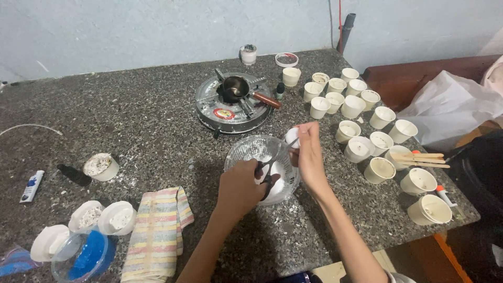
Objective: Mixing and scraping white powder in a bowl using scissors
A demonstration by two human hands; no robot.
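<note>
Left hand (238,188) grips scissors (267,173), blades open over clear glass bowl (246,149) on desk (157,120). Right hand (309,157) pinches small white cup (292,137) above bowl. Stove (209,107) behind; white cups (380,170) at right.

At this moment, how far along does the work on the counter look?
Looks done: many small white cups stand filled on the right. In hand: the left hand works scissors over the glass bowl, while the right hand holds a small white piece. Left, probably: the cups beside the striped cloth.
</note>
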